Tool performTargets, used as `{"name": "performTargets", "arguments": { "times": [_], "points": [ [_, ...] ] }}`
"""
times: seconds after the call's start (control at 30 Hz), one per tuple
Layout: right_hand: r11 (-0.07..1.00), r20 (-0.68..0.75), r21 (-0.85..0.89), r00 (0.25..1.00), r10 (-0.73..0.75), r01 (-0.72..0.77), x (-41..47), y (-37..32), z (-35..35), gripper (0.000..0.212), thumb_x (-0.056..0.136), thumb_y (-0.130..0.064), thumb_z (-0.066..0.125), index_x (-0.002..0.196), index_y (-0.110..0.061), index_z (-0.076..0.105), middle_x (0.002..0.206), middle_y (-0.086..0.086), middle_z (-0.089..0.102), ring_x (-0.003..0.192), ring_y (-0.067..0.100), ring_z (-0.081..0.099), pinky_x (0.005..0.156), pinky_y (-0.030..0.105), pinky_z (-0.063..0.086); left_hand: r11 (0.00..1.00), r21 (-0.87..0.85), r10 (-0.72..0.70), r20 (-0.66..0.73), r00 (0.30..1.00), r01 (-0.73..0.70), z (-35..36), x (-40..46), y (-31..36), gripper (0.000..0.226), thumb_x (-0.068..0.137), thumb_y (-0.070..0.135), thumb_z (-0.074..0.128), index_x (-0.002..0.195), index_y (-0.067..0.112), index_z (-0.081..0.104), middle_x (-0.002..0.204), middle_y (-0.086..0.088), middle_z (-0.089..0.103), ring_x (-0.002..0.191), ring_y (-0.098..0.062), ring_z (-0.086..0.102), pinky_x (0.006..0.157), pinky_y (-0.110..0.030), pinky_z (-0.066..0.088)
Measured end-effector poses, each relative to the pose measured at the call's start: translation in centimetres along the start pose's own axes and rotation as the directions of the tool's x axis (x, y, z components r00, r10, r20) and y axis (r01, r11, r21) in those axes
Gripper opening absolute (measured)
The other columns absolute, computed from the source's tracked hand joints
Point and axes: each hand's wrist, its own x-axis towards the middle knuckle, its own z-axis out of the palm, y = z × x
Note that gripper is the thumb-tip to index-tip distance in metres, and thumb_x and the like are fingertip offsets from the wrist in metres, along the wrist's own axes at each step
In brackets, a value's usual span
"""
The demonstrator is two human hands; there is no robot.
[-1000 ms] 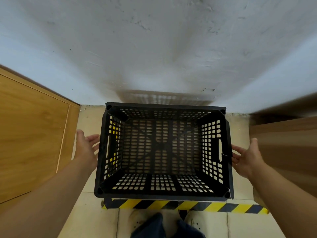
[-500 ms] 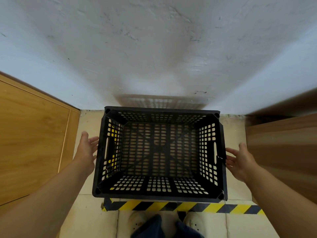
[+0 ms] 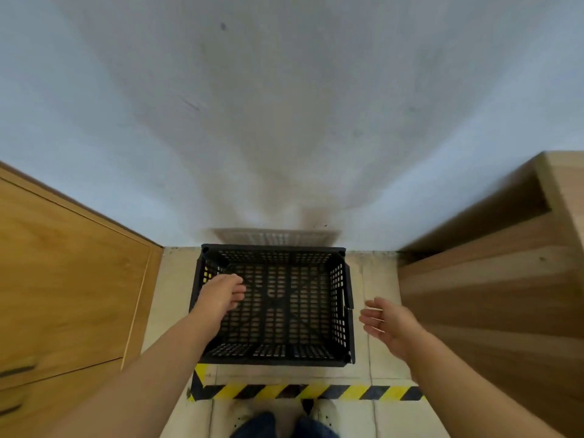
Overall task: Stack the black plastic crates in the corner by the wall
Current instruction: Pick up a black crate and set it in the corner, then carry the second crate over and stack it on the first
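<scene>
A black perforated plastic crate stands on the tiled floor with its far side against the white wall. It is empty, and only this one crate shows. My left hand hovers over the crate's left rim with its fingers loosely curled and nothing in them. My right hand is spread, palm facing left, a short gap to the right of the crate's right wall and not touching it.
A wooden door panel closes off the left side. A wooden cabinet stands on the right. Yellow-black hazard tape runs across the tiles in front of the crate, just ahead of my shoes.
Both hands have left the crate's sides. The left hand moved in over the left rim and the right hand drew back. The crate now looks lower and farther away.
</scene>
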Motion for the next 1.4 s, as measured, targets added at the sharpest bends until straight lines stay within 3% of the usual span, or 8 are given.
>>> {"name": "performTargets", "arguments": {
  "times": [0.2, 0.33, 0.53, 0.7, 0.83, 0.93, 1.07, 1.4],
  "points": [
    [0.979, 0.027, -0.148, 0.990, -0.139, 0.142, -11.2, -3.9, -3.9, 0.026, 0.096, -0.018, 0.045, 0.116, -0.003, 0.054, 0.100, 0.013, 0.061, 0.098, 0.027, 0.059, 0.089, 0.036, 0.048, 0.990, 0.101, 0.085, 0.092, 0.992, -0.095, 2.1, -11.2, 4.2, 0.011, 0.091, 0.022, 0.055, 0.094, 0.014, 0.062, 0.085, -0.002, 0.070, 0.077, -0.015, 0.065, 0.067, -0.027, 0.051],
    [0.949, 0.016, -0.220, 0.973, -0.229, 0.227, -17.4, -5.0, -6.6, 0.028, 0.097, -0.019, 0.043, 0.119, -0.005, 0.053, 0.110, 0.014, 0.061, 0.098, 0.023, 0.060, 0.082, 0.031, 0.049, 0.971, 0.142, 0.167, 0.160, 0.973, -0.190, 3.1, -18.2, 6.3, 0.010, 0.094, 0.021, 0.051, 0.089, 0.017, 0.058, 0.091, -0.003, 0.068, 0.087, -0.016, 0.063, 0.078, -0.029, 0.051],
    [0.909, -0.040, -0.267, 0.939, -0.341, 0.319, -25.1, -3.6, -9.8, 0.025, 0.097, -0.021, 0.045, 0.116, -0.007, 0.056, 0.107, 0.013, 0.063, 0.096, 0.023, 0.061, 0.076, 0.029, 0.049, 0.935, 0.199, 0.229, 0.294, 0.928, -0.293, 3.2, -24.4, 7.6, 0.014, 0.096, 0.019, 0.048, 0.100, 0.011, 0.059, 0.092, -0.004, 0.067, 0.082, -0.016, 0.061, 0.075, -0.027, 0.050],
    [0.930, -0.152, -0.171, 0.923, -0.352, 0.326, -30.4, -0.2, -11.1, 0.018, 0.097, -0.016, 0.046, 0.108, -0.010, 0.058, 0.099, 0.007, 0.064, 0.089, 0.018, 0.060, 0.082, 0.034, 0.051, 0.899, 0.251, 0.233, 0.417, 0.878, -0.358, 2.9, -27.4, 6.7, 0.020, 0.096, 0.018, 0.047, 0.107, 0.006, 0.059, 0.092, -0.005, 0.066, 0.079, -0.016, 0.060, 0.070, -0.025, 0.048],
    [0.951, -0.269, -0.084, 0.913, -0.308, 0.296, -33.0, 3.7, -11.0, 0.018, 0.095, -0.012, 0.046, 0.108, -0.007, 0.058, 0.092, 0.010, 0.061, 0.079, 0.018, 0.055, 0.073, 0.031, 0.052, 0.876, 0.321, 0.160, 0.510, 0.845, -0.360, 2.8, -29.4, 4.9, 0.019, 0.094, 0.015, 0.051, 0.108, 0.005, 0.058, 0.089, -0.006, 0.065, 0.077, -0.017, 0.059, 0.069, -0.025, 0.048],
    [0.956, -0.337, 0.001, 0.900, -0.275, 0.293, -34.2, 7.3, -10.8, 0.019, 0.094, -0.012, 0.048, 0.108, -0.004, 0.059, 0.085, 0.008, 0.060, 0.069, 0.015, 0.054, 0.059, 0.024, 0.042, 0.833, 0.411, 0.105, 0.539, 0.836, -0.370, 2.8, -30.5, 3.5, 0.021, 0.094, 0.016, 0.050, 0.111, 0.006, 0.058, 0.087, -0.005, 0.065, 0.074, -0.015, 0.058, 0.068, -0.025, 0.048],
    [0.957, -0.389, 0.115, 0.899, -0.203, 0.267, -36.2, 12.5, -10.6, 0.021, 0.096, -0.017, 0.046, 0.110, -0.005, 0.056, 0.091, 0.008, 0.060, 0.077, 0.016, 0.058, 0.065, 0.025, 0.046, 0.779, 0.486, 0.049, 0.583, 0.811, -0.397, 3.0, -31.7, 1.1, 0.022, 0.095, 0.014, 0.050, 0.112, 0.002, 0.057, 0.082, -0.006, 0.063, 0.066, -0.014, 0.055, 0.059, -0.022, 0.043],
    [0.877, -0.576, 0.393, 0.817, 0.000, 0.277, -43.8, 27.2, -13.6, 0.012, 0.095, -0.015, 0.048, 0.097, -0.005, 0.055, 0.081, 0.006, 0.054, 0.067, 0.015, 0.052, 0.059, 0.023, 0.040, 0.515, 0.627, -0.092, 0.718, 0.690, -0.584, 8.0, -37.9, -7.8, 0.014, 0.095, 0.018, 0.050, 0.103, 0.008, 0.056, 0.084, -0.004, 0.063, 0.071, -0.013, 0.057, 0.062, -0.022, 0.046]
  ]
}}
